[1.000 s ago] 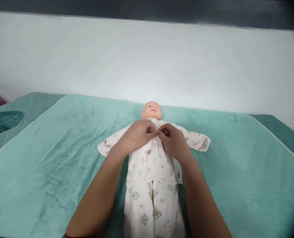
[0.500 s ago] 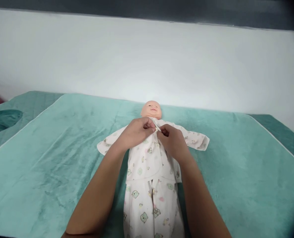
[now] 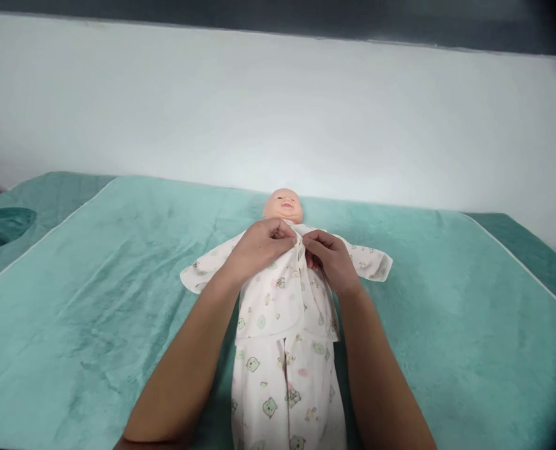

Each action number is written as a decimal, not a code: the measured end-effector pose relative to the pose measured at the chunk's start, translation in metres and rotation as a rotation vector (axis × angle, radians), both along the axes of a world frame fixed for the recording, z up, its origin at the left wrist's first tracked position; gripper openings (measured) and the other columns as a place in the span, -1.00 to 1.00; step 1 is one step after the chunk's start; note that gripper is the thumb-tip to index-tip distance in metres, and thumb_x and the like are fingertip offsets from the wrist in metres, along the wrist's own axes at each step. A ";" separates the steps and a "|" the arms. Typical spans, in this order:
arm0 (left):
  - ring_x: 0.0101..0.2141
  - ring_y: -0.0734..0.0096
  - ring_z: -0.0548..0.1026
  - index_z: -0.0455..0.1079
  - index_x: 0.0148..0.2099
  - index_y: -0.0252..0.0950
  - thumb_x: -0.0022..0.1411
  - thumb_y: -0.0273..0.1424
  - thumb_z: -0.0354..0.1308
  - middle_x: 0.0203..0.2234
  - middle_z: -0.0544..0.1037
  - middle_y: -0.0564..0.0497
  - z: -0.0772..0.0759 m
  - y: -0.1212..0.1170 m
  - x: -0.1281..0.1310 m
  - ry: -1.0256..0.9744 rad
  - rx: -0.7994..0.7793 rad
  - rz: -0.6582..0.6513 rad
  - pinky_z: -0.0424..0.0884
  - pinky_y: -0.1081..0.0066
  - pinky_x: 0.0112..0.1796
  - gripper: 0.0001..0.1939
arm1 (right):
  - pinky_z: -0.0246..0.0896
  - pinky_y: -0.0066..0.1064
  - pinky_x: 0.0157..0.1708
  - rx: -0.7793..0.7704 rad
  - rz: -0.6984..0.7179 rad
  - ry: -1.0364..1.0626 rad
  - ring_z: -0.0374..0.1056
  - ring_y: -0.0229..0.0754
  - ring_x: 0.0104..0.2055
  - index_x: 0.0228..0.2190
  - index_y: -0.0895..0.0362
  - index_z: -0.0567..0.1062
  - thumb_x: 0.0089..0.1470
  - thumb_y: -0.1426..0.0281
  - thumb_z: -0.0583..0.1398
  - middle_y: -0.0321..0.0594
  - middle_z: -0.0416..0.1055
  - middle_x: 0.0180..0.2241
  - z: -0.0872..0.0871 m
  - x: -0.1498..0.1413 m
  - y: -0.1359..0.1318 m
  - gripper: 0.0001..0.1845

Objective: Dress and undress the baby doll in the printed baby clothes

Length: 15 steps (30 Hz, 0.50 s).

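A baby doll (image 3: pixel 283 206) lies on its back, dressed in a white printed baby shirt (image 3: pixel 272 306) and matching white trousers (image 3: pixel 263 394). Just below the neck, my left hand (image 3: pixel 264 245) pinches the edge of the shirt's front opening between thumb and fingers. Facing it, my right hand (image 3: pixel 331 257) pinches the other side of the same opening, its fingertips close to the left ones. A small fastening seems to sit between the fingertips, mostly hidden by them. Both shirt sleeves stretch out sideways.
Under the doll spreads a green plush cover (image 3: pixel 446 325) with pale seams and some wrinkles on the left. A dark oval opening (image 3: pixel 5 226) shows at the far left. A white wall (image 3: pixel 278 112) rises behind the surface.
My right hand has turned slightly, its forefinger now lying more over the top of the shirt edge. My left hand keeps its pinch. The whole view has shifted a little.
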<state>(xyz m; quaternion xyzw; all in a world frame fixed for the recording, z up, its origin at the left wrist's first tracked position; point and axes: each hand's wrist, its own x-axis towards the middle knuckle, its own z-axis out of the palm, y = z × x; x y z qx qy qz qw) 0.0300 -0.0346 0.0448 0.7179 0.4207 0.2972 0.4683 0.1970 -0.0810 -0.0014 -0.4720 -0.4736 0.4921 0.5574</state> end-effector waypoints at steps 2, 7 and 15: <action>-0.49 0.46 0.35 0.46 -0.33 -0.25 0.13 -0.27 0.17 -0.44 0.49 0.03 -0.001 0.000 0.001 0.011 0.007 0.012 0.22 0.44 -0.52 -0.84 | -0.02 -0.46 -0.58 -0.011 0.015 0.027 0.14 -0.32 -0.61 -0.46 0.11 0.49 0.08 0.20 0.21 -0.38 0.29 -0.67 -0.002 0.002 0.001 -0.76; -0.48 0.46 0.36 0.43 -0.36 -0.23 0.14 -0.29 0.16 -0.43 0.49 0.04 -0.002 0.000 0.001 0.030 0.049 0.026 0.21 0.44 -0.50 -0.87 | -0.02 -0.46 -0.57 -0.008 0.041 0.025 0.14 -0.33 -0.60 -0.40 0.11 0.53 0.05 0.20 0.24 -0.39 0.29 -0.64 -0.005 0.003 0.002 -0.77; -0.52 0.50 0.32 0.43 -0.41 -0.25 0.11 -0.37 0.15 -0.50 0.45 0.09 0.001 0.002 -0.003 0.090 0.077 -0.016 0.17 0.45 -0.51 -0.91 | 0.00 -0.45 -0.52 0.087 0.022 -0.159 0.12 -0.35 -0.52 -0.38 0.09 0.45 0.00 0.25 0.30 -0.39 0.28 -0.49 -0.001 -0.001 -0.001 -0.80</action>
